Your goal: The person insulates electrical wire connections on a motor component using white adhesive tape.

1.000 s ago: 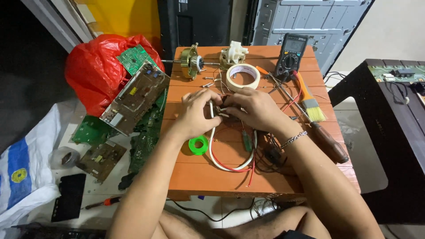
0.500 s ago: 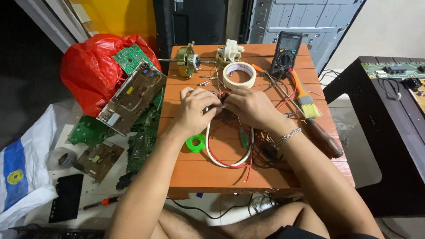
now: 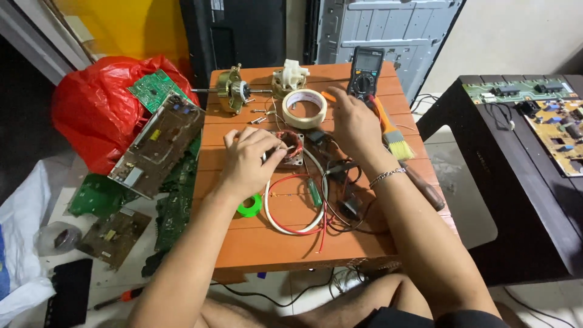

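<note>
My left hand (image 3: 250, 161) rests on a small motor stator with copper windings (image 3: 290, 146) in the middle of the orange wooden table (image 3: 255, 243), fingers curled against its left side. My right hand (image 3: 353, 124) hovers open over the table's far right, just below a black multimeter (image 3: 366, 71) and beside a roll of beige tape (image 3: 304, 107). Red, white and black wires (image 3: 296, 203) loop in front of the stator, with a green screwdriver (image 3: 314, 192) lying among them. A green tape roll (image 3: 249, 205) sits near my left wrist.
A motor rotor with shaft (image 3: 232, 90) and a white plastic part (image 3: 289, 76) stand at the table's far edge. A paintbrush (image 3: 392, 130) lies at right. Circuit boards (image 3: 159, 144) and a red plastic bag (image 3: 91, 109) crowd the floor at left. A dark table with boards (image 3: 549, 115) stands at right.
My right hand has left the stator and moved up and right toward the multimeter. My left hand stays on the stator.
</note>
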